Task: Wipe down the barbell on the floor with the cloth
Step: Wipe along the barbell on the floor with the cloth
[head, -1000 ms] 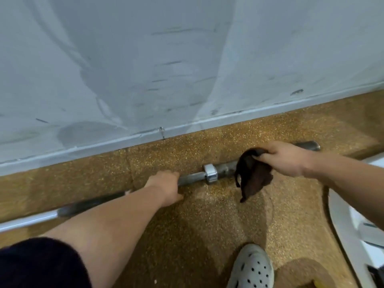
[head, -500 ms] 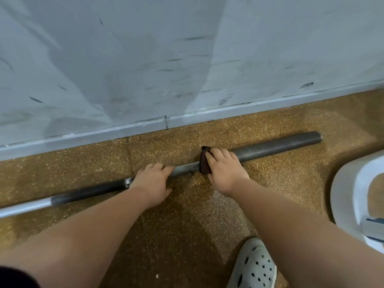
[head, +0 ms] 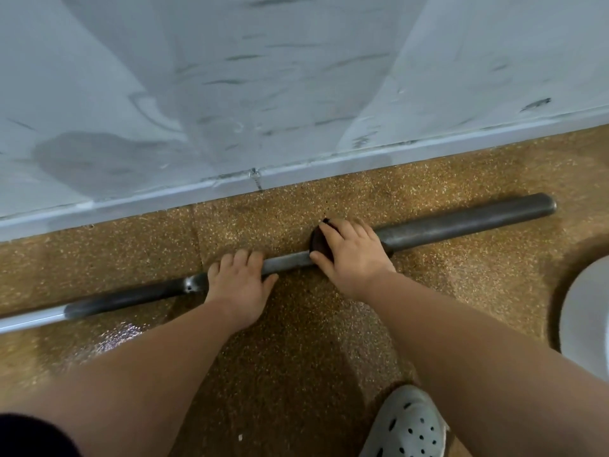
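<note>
A long grey metal barbell (head: pixel 468 222) lies on the speckled brown floor, running from the lower left up to the right, parallel to the wall. My right hand (head: pixel 352 255) presses a dark brown cloth (head: pixel 318 242) around the bar where the thin shaft meets the thick sleeve; only the cloth's left edge shows past my fingers. My left hand (head: pixel 239 282) rests over the thin shaft just to the left, fingers curled on the bar.
A scuffed grey wall (head: pixel 296 94) with a pale skirting stands just behind the bar. A white rounded object (head: pixel 586 311) sits at the right edge. My grey perforated clog (head: pixel 408 427) is at the bottom, and a wet glossy patch (head: pixel 115 334) shines on the floor lower left.
My right hand has slid the cloth left along the sleeve from near its end to the collar, where it now stays. The left hand has kept its hold on the shaft.
</note>
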